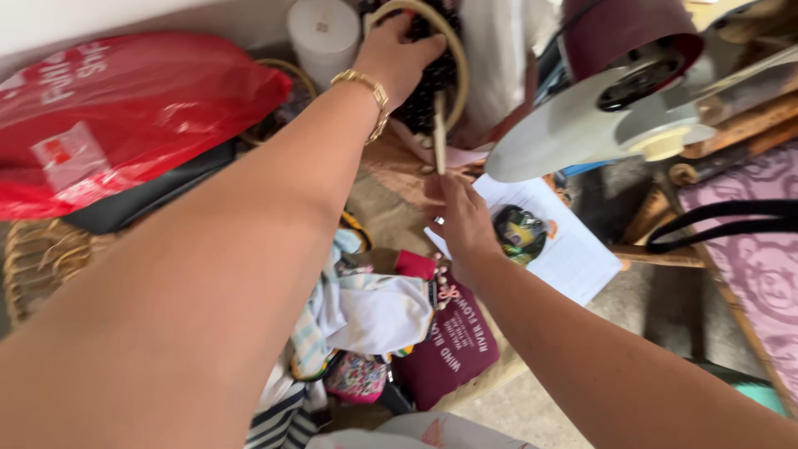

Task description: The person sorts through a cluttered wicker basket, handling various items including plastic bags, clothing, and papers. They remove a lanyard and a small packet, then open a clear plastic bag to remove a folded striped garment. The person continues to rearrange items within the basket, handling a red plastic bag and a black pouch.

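Left forearm [191, 274], cluttered cloth pile [366, 316], red bag [125, 116], concrete floor [532, 407]

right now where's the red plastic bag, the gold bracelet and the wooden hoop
red plastic bag [125, 108], head view, middle of its glossy side
gold bracelet [371, 93], head view, links over the left wrist
wooden hoop [454, 50], head view, right arc of the rim

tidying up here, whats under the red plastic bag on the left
A black bag lies under the red plastic bag, one edge showing; a wicker basket sits below. The rest is covered.
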